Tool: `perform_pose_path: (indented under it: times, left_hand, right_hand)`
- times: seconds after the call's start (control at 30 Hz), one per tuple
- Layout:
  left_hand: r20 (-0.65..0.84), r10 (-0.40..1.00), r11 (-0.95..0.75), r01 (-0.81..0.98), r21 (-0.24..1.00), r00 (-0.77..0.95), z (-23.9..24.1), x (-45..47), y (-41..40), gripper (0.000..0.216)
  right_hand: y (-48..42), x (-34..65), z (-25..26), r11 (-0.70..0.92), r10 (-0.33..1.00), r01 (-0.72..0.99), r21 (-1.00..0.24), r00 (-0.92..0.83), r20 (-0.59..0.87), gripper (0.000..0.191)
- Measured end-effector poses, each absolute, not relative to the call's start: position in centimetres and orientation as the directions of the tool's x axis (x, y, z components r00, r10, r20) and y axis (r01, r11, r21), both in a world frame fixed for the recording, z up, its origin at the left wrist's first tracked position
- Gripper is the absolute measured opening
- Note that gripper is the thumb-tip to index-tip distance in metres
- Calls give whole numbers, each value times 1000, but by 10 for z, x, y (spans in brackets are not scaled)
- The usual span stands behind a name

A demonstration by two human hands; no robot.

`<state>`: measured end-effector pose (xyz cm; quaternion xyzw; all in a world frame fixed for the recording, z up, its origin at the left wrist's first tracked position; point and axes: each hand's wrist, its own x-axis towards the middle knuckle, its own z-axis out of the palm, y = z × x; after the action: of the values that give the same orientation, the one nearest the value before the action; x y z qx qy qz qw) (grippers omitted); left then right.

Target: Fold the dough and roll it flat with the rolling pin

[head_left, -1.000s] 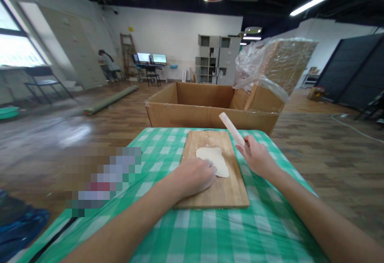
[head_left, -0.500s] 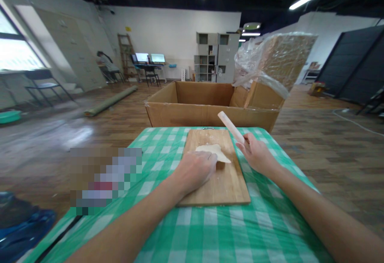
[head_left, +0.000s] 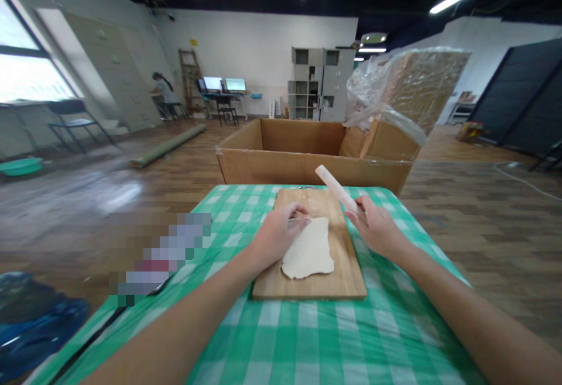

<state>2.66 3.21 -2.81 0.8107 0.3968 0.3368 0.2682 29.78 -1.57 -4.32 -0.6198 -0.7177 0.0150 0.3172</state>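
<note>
A flat, pale sheet of dough (head_left: 309,250) with uneven edges hangs or lies over the wooden cutting board (head_left: 346,277). At its upper left corner, my left hand (head_left: 281,230) is closed, thumb and fingers pinching the edge. My right hand (head_left: 375,224) wraps round one end of a whitish rolling pin (head_left: 334,187), held tilted up to the left above the board's right edge. Traces of flour mark the far part of the board.
A green-and-white checked cloth (head_left: 298,338) covers the table. Beyond its far edge stands a large cardboard box (head_left: 272,165) with plastic wrap. A pixelated object (head_left: 162,256) lies at the table's left. Far back, a person (head_left: 164,89) sits near the wall.
My left hand has gone from lying over the folded dough to pinching its far corner. The dough now spreads toward me, showing a broad face. My right hand and rolling pin have barely moved.
</note>
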Motion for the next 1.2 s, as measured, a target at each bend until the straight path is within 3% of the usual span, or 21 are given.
perform_pose_path:
  times: [0.1,0.23,0.37,0.5,0.57,0.67,0.77,0.87,1.0,1.2]
  left_hand:
    - [333,855,-505,490,710,398,-39,24,40,27]
    - [432,883,-464,479,745,183,-32,14,54,25]
    - [598,802,-520,487,701,-5,-14,5,52,26]
    - [735,648,-694,554,460,202,6,6,31,24]
    - [671,658,-710,580,400,344,9,7,26,23]
    - [491,758,-636,655,408,430,0,7,33,23]
    - [276,847,-530,682,504,455,-15,3,47,18]
    - [104,841,-476,634,610,531,-22,-2,55,23]
    - [58,815,-496,642,585,577,-25,-3,55,26]
    - [115,832,-498,638,587,543,-27,2,52,15]
  right_hand:
    - [-16,297,-42,247,897,883,-398,-53,439,23]
    - [-22,291,-36,279,894,899,-337,-115,432,25]
    - [-34,279,-28,361,895,907,-218,-271,354,24]
    - [-46,265,-26,493,852,860,-131,-447,274,27]
    - [-50,261,-25,522,840,845,-114,-487,238,27]
    - [-52,258,-22,549,828,827,-122,-517,217,25]
    - [-51,258,-18,576,812,805,-141,-544,214,23]
    - [-50,260,-16,576,812,803,-152,-541,218,23]
    - [-49,263,-18,560,823,809,-177,-520,230,21]
    - [-46,264,-20,545,831,821,-171,-503,237,16]
